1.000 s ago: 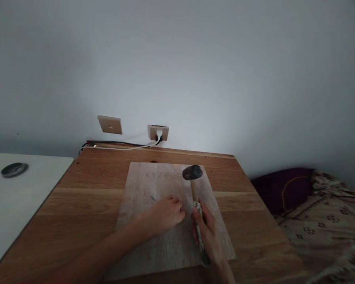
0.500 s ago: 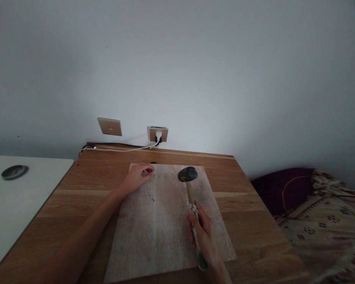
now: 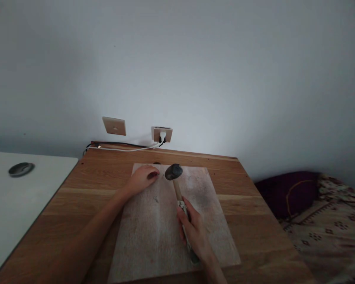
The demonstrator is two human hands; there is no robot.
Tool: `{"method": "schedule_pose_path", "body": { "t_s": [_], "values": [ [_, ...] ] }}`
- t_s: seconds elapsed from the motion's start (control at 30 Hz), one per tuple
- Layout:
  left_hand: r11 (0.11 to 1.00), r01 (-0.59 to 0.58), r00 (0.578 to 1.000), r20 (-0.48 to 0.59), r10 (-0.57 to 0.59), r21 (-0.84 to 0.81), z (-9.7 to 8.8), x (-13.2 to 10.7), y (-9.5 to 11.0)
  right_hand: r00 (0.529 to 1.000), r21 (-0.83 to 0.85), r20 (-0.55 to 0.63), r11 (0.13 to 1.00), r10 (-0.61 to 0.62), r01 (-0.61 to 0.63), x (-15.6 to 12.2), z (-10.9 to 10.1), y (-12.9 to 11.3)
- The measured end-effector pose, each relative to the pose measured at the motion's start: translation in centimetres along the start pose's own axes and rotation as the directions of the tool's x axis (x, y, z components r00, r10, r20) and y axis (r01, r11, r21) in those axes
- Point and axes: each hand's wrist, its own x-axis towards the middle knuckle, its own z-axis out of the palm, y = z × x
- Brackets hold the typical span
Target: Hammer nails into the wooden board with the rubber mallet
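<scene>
My right hand [image 3: 193, 228] is wrapped round the handle of a mallet [image 3: 174, 172] with a dark head and a pale wooden shaft. The mallet's head is over the far part of a weathered board [image 3: 148, 240], just right of my left hand [image 3: 143, 179]. Thumb and fingers of my left hand are pinched together at the board's far left corner; what they hold, if anything, is too small to make out. A small pale metal piece, perhaps a nail or screw [image 3: 156, 199], lies on the board nearer to me.
The board lies on a wooden table [image 3: 254, 232] against a wall. Cables [image 3: 121, 149] run along the table's back edge to a wall socket [image 3: 163, 135]. A white surface [image 3: 23, 205] with a round dark fitting [image 3: 21, 169] stands at left. Patterned bedding [image 3: 328, 236] lies at right.
My right hand has swung the mallet left, bringing its head closer to my left hand. My left hand stays pinched at the far left corner. The view has shifted slightly.
</scene>
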Motion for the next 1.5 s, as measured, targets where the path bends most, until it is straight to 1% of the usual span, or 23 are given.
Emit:
{"method": "schedule_pose_path", "body": {
  "t_s": [0.07, 0.13, 0.23, 0.3, 0.37, 0.43, 0.5, 0.53, 0.6, 0.67, 0.73, 0.83, 0.93, 1.03, 1.1, 1.17, 1.27, 1.3, 1.37, 1.5],
  "values": [
    [1.0, 0.01, 1.0, 0.0, -0.01, 0.006, 0.0, 0.0, 0.2, 0.999, -0.017, 0.035, 1.0, -0.008, 0.009, 0.2, 0.3, -0.2],
    [0.999, 0.048, 0.999, 0.001, -0.048, -0.017, 0.1, 0.0, 0.4, 0.998, -0.035, 0.059, 0.999, -0.014, 0.016, 0.4, 0.6, -0.5],
    [0.991, 0.108, 0.994, 0.007, -0.108, -0.079, 0.3, 0.0, 0.4, 0.997, -0.053, 0.07, 0.998, -0.022, 0.025, 0.7, 1.1, -0.7],
    [0.989, 0.115, 0.993, -0.001, -0.115, -0.097, 0.3, 0.0, 0.4, 0.997, -0.054, 0.071, 0.998, -0.033, 0.037, 0.9, 1.4, -0.9],
    [0.99, 0.109, 0.994, -0.016, -0.11, -0.089, -0.2, 0.0, 0.3, 0.995, -0.06, 0.085, 0.997, -0.043, 0.048, 1.0, 1.6, -1.2],
    [0.993, 0.111, 0.994, 0.0, -0.111, -0.047, -1.2, -0.1, 0.2, 0.993, -0.081, 0.11, 0.995, -0.045, 0.054, 1.1, 1.7, -1.5],
    [0.993, 0.114, 0.991, 0.07, -0.115, 0.015, -2.5, -0.2, 0.1, 0.991, -0.102, 0.123, 0.993, -0.042, 0.055, 1.2, 1.7, -1.8],
    [0.993, 0.112, 0.985, 0.128, -0.115, 0.033, -3.2, -0.3, 0.1, 0.992, -0.111, 0.118, 0.992, -0.039, 0.052, 1.2, 1.7, -1.8],
    [0.994, 0.103, 0.96, 0.258, -0.107, 0.029, -4.3, -0.6, 0.1, 0.995, -0.123, 0.095, 0.991, -0.031, 0.042, 1.2, 1.7, -1.8],
    [0.996, 0.086, 0.93, 0.358, -0.081, 0.003, -4.9, -0.9, 0.5, 0.996, -0.123, 0.086, 0.992, -0.031, 0.042, 1.3, 1.7, -1.7],
    [0.999, 0.039, 0.912, 0.409, -0.033, -0.006, -4.8, -1.1, 1.1, 0.995, -0.114, 0.089, 0.992, -0.034, 0.044, 1.4, 1.7, -1.6],
    [0.998, -0.053, 0.888, 0.456, 0.059, -0.027, -3.9, -1.2, 2.3, 0.997, -0.089, 0.073, 0.995, -0.029, 0.036, 1.3, 1.5, -1.5],
    [0.995, -0.089, 0.869, 0.484, 0.101, -0.048, -2.9, -1.2, 3.2, 0.998, -0.064, 0.056, 0.997, -0.035, 0.039, 1.1, 1.2, -1.5],
    [0.991, -0.114, 0.856, 0.499, 0.136, -0.074, -2.4, -1.1, 3.5, 0.999, -0.051, 0.046, 0.998, -0.027, 0.029, 0.9, 0.9, -1.6],
    [0.99, -0.111, 0.857, 0.496, 0.139, -0.086, -2.7, -1.0, 3.3, 1.0, -0.038, 0.03, 0.999, -0.007, 0.008, 0.9, 0.7, -1.5],
    [0.995, -0.07, 0.885, 0.456, 0.094, -0.07, -3.3, -0.9, 2.7, 1.0, -0.021, 0.008, 1.0, 0.01, -0.01, 0.8, 0.5, -1.4],
    [1.0, 0.009, 0.952, 0.306, -0.005, -0.012, -4.6, -0.7, 1.5, 1.0, -0.018, 0.002, 1.0, 0.012, -0.012, 0.8, 0.3, -1.0],
    [1.0, 0.023, 0.967, 0.254, -0.024, 0.01, -5.0, -0.7, 1.1, 1.0, -0.023, 0.005, 1.0, 0.012, -0.012, 0.8, 0.3, -0.8],
    [0.998, 0.038, 0.981, 0.188, -0.048, 0.057, -5.5, -0.6, 0.4, 1.0, -0.029, 0.011, 1.0, 0.011, -0.011, 0.7, 0.2, -0.6],
    [0.996, 0.03, 0.987, 0.155, -0.043, 0.083, -5.1, -0.4, 0.1, 1.0, -0.01, 0.006, 1.0, 0.017, -0.017, 0.6, 0.3, -0.5]
  ]
}}
